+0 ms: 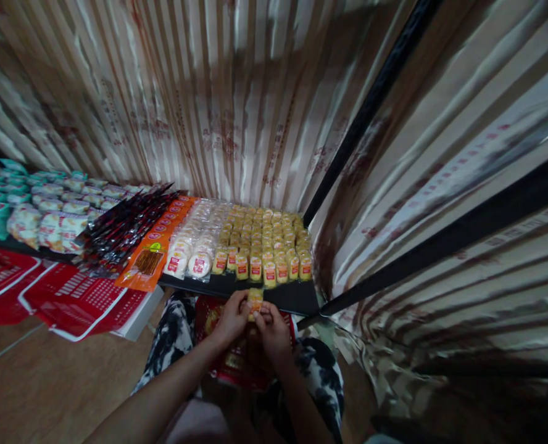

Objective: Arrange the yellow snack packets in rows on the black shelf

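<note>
Both my hands meet in front of a low black shelf (pixel 255 287). My left hand (pixel 230 320) and my right hand (pixel 271 330) together grip a small yellow snack packet (pixel 255 301) with a red label, held upright just below the shelf's front edge. On the shelf right above it lie rows of the same yellow packets (pixel 265 243), packed tight. A red bag (pixel 228 364) rests on my lap under the hands, between my knees in black-and-white patterned trousers.
Left of the yellow rows are white round packets (pixel 188 250), orange sachets (pixel 156 250), dark red-black sticks (pixel 121 228) and white and teal bags (pixel 33 216). Red cartons (pixel 77 302) stand on the wooden floor at left. Striped cardboard walls close in behind and to the right.
</note>
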`<state>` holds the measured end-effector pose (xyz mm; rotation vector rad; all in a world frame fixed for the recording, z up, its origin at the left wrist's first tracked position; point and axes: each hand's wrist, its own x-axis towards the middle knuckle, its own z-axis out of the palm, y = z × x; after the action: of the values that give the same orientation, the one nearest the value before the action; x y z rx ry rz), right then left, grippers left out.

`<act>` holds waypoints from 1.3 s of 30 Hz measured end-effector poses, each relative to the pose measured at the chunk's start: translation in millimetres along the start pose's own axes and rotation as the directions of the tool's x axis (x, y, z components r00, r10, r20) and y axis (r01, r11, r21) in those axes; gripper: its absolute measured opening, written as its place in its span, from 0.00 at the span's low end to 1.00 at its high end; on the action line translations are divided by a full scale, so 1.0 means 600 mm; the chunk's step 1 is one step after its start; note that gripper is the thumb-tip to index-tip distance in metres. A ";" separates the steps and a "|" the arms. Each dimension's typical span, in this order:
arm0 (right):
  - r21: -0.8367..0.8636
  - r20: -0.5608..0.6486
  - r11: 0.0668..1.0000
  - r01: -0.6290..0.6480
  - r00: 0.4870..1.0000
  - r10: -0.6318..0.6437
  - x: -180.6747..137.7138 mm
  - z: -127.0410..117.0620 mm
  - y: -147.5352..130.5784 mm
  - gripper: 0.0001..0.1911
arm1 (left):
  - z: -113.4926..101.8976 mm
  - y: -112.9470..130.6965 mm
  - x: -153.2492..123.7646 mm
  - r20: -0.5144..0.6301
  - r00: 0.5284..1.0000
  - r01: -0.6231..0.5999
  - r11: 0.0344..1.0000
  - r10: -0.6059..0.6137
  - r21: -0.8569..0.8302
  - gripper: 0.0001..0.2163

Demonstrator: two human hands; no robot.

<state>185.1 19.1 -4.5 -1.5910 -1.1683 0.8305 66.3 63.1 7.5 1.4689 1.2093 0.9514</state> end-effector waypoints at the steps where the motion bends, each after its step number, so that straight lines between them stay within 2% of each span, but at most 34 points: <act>1: -0.009 -0.021 1.000 0.014 1.000 -0.014 0.006 0.000 -0.003 0.14 | 0.002 0.001 0.005 -0.036 0.999 -0.030 0.999 0.032 0.037 0.12; 4: -0.047 -0.047 0.998 0.038 0.998 -0.040 0.026 0.000 -0.011 0.13 | 0.006 0.005 0.021 -0.099 0.991 -0.080 0.991 0.090 0.105 0.12; 8: -0.115 -0.074 0.992 0.053 0.995 -0.062 0.048 0.004 -0.019 0.14 | 0.009 0.017 0.035 -0.136 0.986 -0.074 0.986 0.094 0.148 0.14; 14: -0.243 -0.180 0.969 0.044 0.979 -0.090 0.068 0.013 -0.027 0.15 | 0.016 0.023 0.035 -0.188 0.961 -0.152 0.956 0.202 0.250 0.16; 23: -0.262 -0.176 0.965 0.023 0.982 -0.071 0.081 0.025 -0.006 0.14 | 0.024 -0.004 0.029 -0.125 0.968 -0.169 0.929 0.220 0.328 0.17; 29: -0.282 -0.252 0.954 0.106 0.951 -0.180 0.077 0.026 -0.002 0.13 | 0.034 -0.029 0.031 -0.122 0.962 -0.191 0.924 0.243 0.331 0.18; 34: -0.322 -0.244 0.925 0.203 0.926 -0.288 0.070 0.027 0.010 0.11 | 0.038 -0.035 0.031 -0.072 0.939 -0.287 0.882 0.336 0.374 0.16; 39: -0.365 -0.236 0.900 0.239 0.911 -0.338 0.074 0.032 0.020 0.13 | 0.037 -0.033 0.042 -0.060 0.941 -0.287 0.878 0.334 0.382 0.16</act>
<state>185.3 66.2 -21.0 -1.6782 -1.3303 0.1943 88.3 83.9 -17.0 1.9749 1.3169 1.0826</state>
